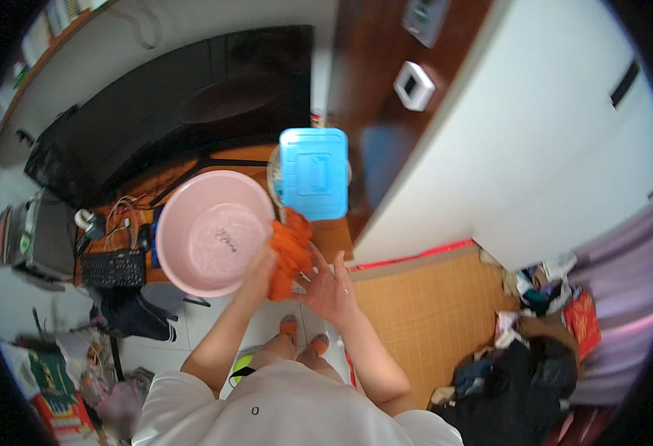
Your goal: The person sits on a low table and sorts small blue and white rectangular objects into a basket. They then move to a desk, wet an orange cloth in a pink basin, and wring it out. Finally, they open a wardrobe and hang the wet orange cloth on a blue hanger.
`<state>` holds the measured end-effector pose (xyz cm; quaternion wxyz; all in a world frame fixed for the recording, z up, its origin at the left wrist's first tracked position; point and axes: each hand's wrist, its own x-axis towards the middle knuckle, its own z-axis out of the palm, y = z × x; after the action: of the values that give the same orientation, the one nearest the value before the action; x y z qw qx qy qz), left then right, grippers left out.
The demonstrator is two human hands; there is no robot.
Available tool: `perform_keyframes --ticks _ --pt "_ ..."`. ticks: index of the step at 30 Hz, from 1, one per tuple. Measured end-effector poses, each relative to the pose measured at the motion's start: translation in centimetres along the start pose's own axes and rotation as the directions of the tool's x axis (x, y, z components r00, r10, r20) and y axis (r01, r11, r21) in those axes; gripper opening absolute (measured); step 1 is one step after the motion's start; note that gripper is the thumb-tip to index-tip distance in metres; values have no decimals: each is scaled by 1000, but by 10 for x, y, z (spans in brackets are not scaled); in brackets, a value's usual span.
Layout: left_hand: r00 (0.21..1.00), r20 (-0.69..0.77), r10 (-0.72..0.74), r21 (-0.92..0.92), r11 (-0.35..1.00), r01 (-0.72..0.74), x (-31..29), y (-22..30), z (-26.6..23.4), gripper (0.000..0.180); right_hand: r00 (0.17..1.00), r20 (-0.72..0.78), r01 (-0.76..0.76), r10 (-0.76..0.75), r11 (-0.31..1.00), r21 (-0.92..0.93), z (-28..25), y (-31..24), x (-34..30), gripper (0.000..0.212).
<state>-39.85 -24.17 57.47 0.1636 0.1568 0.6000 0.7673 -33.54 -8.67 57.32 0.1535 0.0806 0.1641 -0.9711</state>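
A crumpled orange cloth hangs in front of me, just off the right rim of a pink basin. My left hand grips the cloth from its left side; its fingers are partly blurred and covered by the cloth. My right hand is spread with the palm up, its fingertips close against the cloth's right edge. Whether they touch it I cannot tell. The basin's inside looks wet and bears a dark print. Beyond the cloth is a box with a light blue lid.
Basin and box stand on a wooden desk below a large black monitor. A keyboard and cables lie at the left. To the right is a tan mat with a dark clothes pile. A chair is below the keyboard.
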Motion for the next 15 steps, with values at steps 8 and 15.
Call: perform_keyframes --ticks 8,15 --pt "740 670 64 554 621 -555 -14 -49 127 40 854 -260 490 -450 865 112 -72 -9 -109 57" --pt "395 918 29 276 668 -691 -39 -92 183 43 547 -506 796 -667 601 68 -93 23 -192 48"
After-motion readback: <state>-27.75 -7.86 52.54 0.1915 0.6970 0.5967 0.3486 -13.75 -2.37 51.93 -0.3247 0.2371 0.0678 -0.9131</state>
